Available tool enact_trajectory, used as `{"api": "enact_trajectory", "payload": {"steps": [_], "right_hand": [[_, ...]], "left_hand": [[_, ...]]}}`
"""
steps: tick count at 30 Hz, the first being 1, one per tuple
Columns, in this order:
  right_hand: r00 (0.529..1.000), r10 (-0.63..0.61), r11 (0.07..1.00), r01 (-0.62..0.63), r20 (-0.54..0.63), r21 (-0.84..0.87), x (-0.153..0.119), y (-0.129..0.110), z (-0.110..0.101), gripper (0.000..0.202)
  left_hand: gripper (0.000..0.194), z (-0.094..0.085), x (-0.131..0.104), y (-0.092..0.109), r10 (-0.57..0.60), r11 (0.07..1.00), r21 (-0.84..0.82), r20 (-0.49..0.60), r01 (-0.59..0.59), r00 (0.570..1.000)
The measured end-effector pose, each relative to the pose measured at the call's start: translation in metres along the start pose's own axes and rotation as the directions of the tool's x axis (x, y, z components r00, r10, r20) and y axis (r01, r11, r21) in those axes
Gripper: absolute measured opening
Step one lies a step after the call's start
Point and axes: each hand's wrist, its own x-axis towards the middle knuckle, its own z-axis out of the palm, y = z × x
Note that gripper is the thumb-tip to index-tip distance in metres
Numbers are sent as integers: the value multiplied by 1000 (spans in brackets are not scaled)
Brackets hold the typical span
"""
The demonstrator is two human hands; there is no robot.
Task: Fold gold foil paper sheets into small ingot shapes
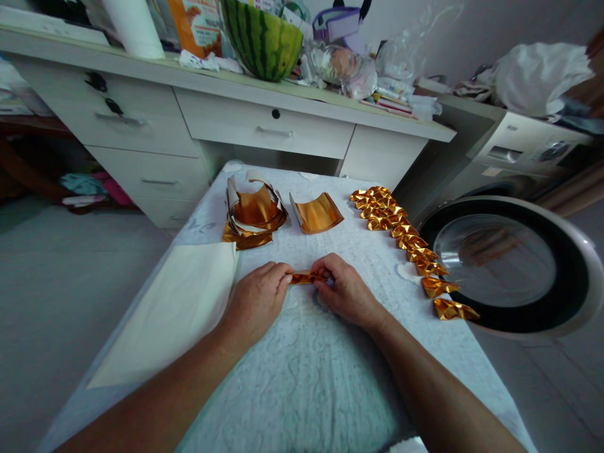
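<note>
A narrow folded strip of gold foil paper (302, 277) is stretched between my two hands over the middle of the table. Its left end is pinched by my left hand (262, 292), with the fingers closed. At the other end, my right hand (343, 289) grips the strip between thumb and fingers, which partly cover it. Just beyond them lies a small curved stack of gold foil sheets (319, 214). Left of that stands a larger curled bundle of gold and white sheets (256, 207). Folded gold foil pieces (409, 242) run in a row along the table's right side.
A cream sheet (165, 314) lies on the left of the cloth-covered table (264, 384). An open washing machine door (504, 264) borders the right edge. Behind, a white drawer desk (264, 126) carries a cut watermelon (264, 41), plastic bags and other clutter.
</note>
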Motion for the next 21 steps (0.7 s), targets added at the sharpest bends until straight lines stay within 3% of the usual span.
{"api": "enact_trajectory", "payload": {"steps": [9,21], "right_hand": [[988,141,973,-149,56,178,0,-7,-4,5],[999,49,998,-49,-1,-41,-1,-10,2,8]], "left_hand": [[21,-3,0,3,36,998,48,-56,-33,998],[28,-4,-2,2,0,997,78,-18,2,1000]]}}
